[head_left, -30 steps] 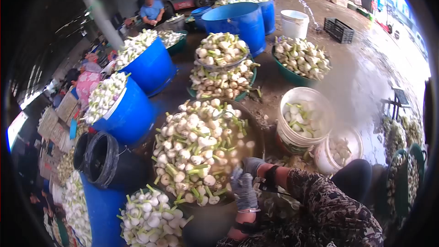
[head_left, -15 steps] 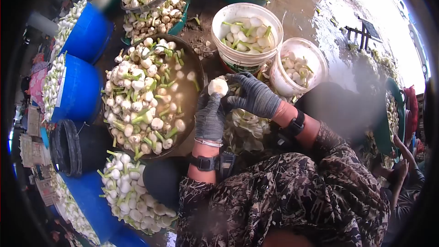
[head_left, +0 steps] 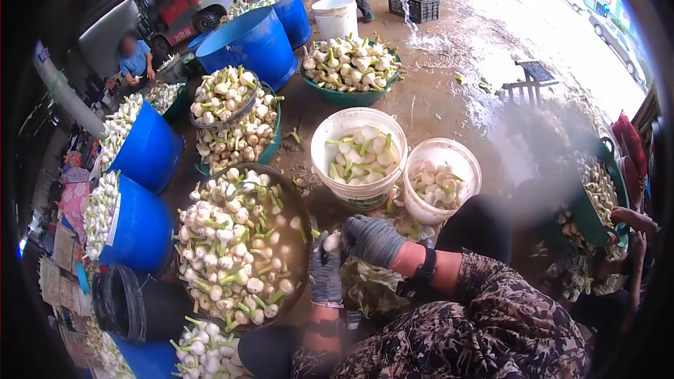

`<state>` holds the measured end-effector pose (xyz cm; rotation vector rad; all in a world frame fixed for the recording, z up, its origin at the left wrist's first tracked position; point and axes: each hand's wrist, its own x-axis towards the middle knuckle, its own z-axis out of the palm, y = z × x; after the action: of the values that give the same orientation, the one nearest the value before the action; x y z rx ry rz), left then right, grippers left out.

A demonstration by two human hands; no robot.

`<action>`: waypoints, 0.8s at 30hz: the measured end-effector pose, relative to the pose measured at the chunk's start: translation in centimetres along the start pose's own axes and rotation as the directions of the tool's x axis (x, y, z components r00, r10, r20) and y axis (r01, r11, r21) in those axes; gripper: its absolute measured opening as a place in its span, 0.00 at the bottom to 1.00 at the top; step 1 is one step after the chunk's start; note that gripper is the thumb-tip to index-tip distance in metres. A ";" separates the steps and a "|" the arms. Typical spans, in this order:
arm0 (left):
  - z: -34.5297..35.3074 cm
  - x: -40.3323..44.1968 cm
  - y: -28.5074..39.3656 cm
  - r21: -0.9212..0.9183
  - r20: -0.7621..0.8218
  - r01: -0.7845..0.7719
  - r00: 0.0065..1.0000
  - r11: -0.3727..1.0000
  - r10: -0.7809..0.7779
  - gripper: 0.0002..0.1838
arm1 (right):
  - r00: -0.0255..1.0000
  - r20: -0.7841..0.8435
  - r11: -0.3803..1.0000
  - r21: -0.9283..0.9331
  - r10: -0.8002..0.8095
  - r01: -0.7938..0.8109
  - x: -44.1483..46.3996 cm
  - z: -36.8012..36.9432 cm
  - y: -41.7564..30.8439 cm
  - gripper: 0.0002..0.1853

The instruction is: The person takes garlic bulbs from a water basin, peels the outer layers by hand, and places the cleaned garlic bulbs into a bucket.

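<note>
My left hand (head_left: 326,274), in a grey glove, grips a whitish garlic bulb (head_left: 332,241) with a piece of green stem showing beside it. Close against the bulb's right side is my gloved right hand (head_left: 375,240), its fingers curled inward. What those fingers hold, if anything, is hidden. To the left stands a wide dark basin (head_left: 307,267) of murky water, heaped with unpeeled garlic bulbs (head_left: 223,235). Beyond my hands are a white bucket (head_left: 319,142) with trimmed bulbs in water and a smaller white bucket (head_left: 470,156) with peeled bulbs. Loose peelings (head_left: 375,284) lie beneath my hands.
Blue tubs (head_left: 144,221) of garlic line the left, near a black bucket (head_left: 119,302). Green basins (head_left: 351,96) hold more bulbs. A forklift (head_left: 189,7), a seated person (head_left: 135,60), a black crate (head_left: 414,7) and pouring water are farther off. Another person's hands (head_left: 635,228) show at right.
The view has tilted up, showing more of the yard. My left hand still holds a bulb, now turned with stem showing, and my right hand has closed in against it.
</note>
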<state>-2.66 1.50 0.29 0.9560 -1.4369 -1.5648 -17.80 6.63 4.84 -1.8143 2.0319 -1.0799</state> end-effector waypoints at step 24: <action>-1.2 -1.3 1.4 0.019 -0.015 0.121 0.993 0.992 -0.121 0.22 | 1.000 0.006 0.998 0.066 0.020 -0.020 -0.3 0.7 -1.8 0.06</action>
<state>-0.95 2.12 1.58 1.0812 -1.4103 -1.6310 -15.99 6.66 5.40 -1.7595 1.9830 -1.1214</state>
